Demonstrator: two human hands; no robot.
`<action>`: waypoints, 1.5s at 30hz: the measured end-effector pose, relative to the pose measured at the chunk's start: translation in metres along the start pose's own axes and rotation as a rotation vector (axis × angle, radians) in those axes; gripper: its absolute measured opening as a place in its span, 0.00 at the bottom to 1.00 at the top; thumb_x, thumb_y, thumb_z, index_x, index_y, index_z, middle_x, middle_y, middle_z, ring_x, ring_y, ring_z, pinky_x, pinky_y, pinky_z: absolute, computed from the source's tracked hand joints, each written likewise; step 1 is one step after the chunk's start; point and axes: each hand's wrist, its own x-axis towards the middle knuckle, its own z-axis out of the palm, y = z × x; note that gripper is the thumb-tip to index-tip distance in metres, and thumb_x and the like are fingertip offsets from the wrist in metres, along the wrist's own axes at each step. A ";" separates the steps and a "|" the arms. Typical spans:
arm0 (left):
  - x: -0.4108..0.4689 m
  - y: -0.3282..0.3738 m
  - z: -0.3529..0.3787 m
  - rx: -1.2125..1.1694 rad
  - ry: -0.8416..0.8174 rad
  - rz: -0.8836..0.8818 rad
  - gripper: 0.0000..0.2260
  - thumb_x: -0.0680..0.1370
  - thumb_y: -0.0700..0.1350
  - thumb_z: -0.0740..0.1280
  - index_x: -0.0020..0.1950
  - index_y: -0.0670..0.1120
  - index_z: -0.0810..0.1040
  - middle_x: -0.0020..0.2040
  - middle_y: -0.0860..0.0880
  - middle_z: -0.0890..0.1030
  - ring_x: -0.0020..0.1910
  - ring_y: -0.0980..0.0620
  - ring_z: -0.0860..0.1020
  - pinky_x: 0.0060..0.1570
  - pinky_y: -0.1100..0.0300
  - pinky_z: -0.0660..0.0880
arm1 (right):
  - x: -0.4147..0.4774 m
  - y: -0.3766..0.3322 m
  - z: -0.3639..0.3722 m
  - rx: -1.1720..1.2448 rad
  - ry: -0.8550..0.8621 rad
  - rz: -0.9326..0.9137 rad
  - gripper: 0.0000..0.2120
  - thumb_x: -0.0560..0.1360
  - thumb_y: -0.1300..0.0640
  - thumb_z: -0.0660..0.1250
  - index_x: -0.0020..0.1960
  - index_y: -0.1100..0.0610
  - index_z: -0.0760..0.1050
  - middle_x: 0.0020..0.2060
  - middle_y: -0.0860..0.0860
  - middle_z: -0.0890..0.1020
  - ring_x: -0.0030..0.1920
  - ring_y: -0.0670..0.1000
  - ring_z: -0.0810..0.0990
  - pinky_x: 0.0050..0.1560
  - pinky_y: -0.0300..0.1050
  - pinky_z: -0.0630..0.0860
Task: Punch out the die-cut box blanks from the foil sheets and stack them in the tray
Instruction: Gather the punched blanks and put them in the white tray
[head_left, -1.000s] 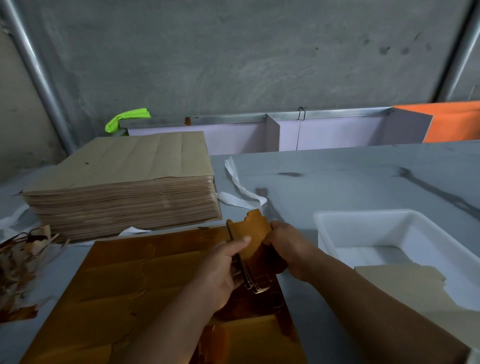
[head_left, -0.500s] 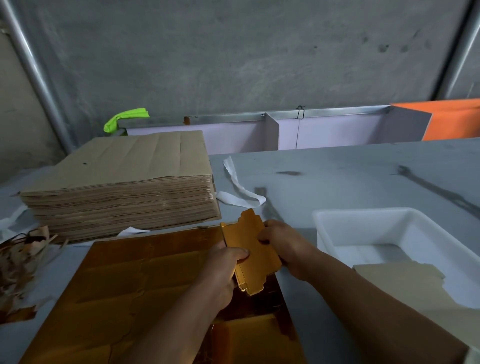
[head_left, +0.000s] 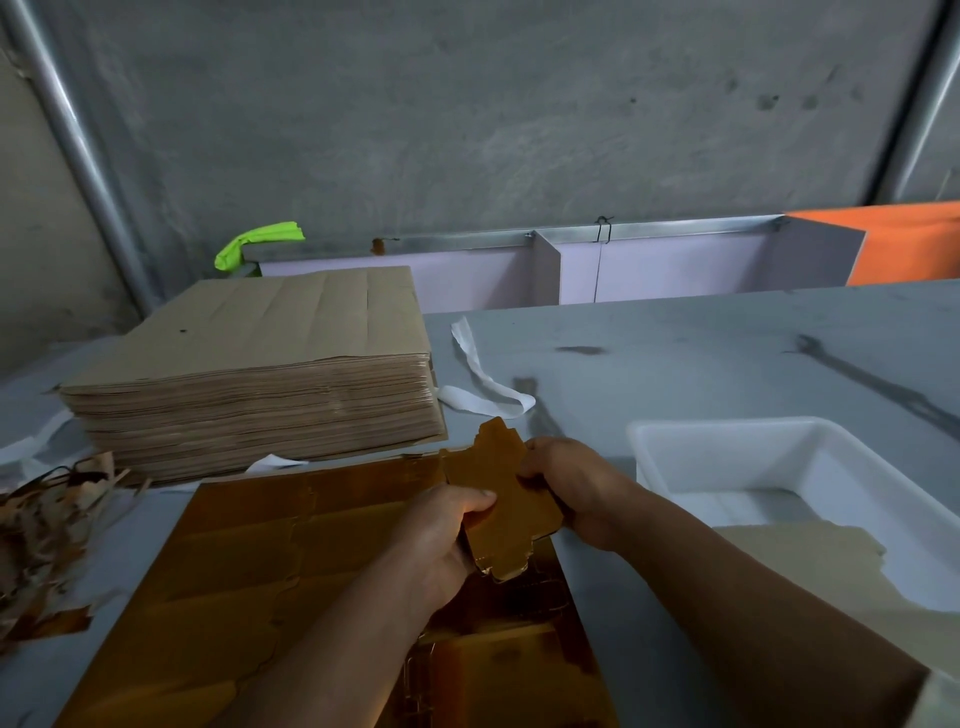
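We've got a small bundle of gold foil die-cut box blanks (head_left: 501, 512) clamped between both hands, just above the far right corner of the big gold foil sheet (head_left: 291, 577) lying flat on the grey table (head_left: 675, 353). Left hand (head_left: 441, 540) pinches the bundle's near left edge, thumb on top; right hand (head_left: 566, 488) grips the right edge from about 3 o'clock. Hands are close together, both closed on the blanks.

The bundle looks free of the sheet; we can't tell if any nick still holds underneath. Edges at the near end look slightly stepped, so likely several blanks not yet squared up.

The white plastic tray (head_left: 675, 441) sits at 3 o'clock from the hands, near them. It already holds a pile of blanks, brown side up (head_left: 810, 556), in its near half.

To do this step well:
- Tap the bundle's edges square before moving, with light pressure, since foil board creases easily.
- Keep both grips until it's over the tray, then lay it flat on the existing pile in the same orientation.
- Don't drag it across the tray rim: the tabs would catch.

The stack of brown kraft-backed sheets (head_left: 260, 374) at 10 o'clock looks like stock still to process. Pile of trimmed scrap strips (head_left: 47, 530) at 9 o'clock; keep it out of the tray.
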 end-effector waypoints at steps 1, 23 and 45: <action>-0.001 0.000 -0.001 0.005 0.005 0.002 0.12 0.77 0.34 0.67 0.59 0.43 0.73 0.55 0.36 0.81 0.53 0.33 0.81 0.49 0.38 0.79 | -0.002 -0.001 0.001 -0.014 -0.009 -0.001 0.09 0.78 0.63 0.59 0.55 0.59 0.75 0.47 0.59 0.82 0.44 0.55 0.82 0.46 0.49 0.79; -0.049 0.017 -0.013 -0.004 -0.094 0.011 0.13 0.70 0.43 0.65 0.52 0.41 0.78 0.39 0.42 0.82 0.33 0.47 0.78 0.34 0.57 0.73 | -0.039 -0.006 -0.014 0.235 -0.141 -0.179 0.14 0.79 0.62 0.61 0.62 0.56 0.77 0.49 0.56 0.84 0.47 0.56 0.84 0.45 0.48 0.80; -0.056 0.009 0.013 -0.185 -0.352 -0.105 0.17 0.64 0.52 0.74 0.43 0.40 0.86 0.46 0.37 0.82 0.41 0.40 0.81 0.45 0.48 0.79 | -0.049 0.004 -0.049 0.256 -0.236 -0.329 0.21 0.67 0.59 0.68 0.61 0.57 0.78 0.52 0.56 0.82 0.55 0.57 0.79 0.49 0.47 0.80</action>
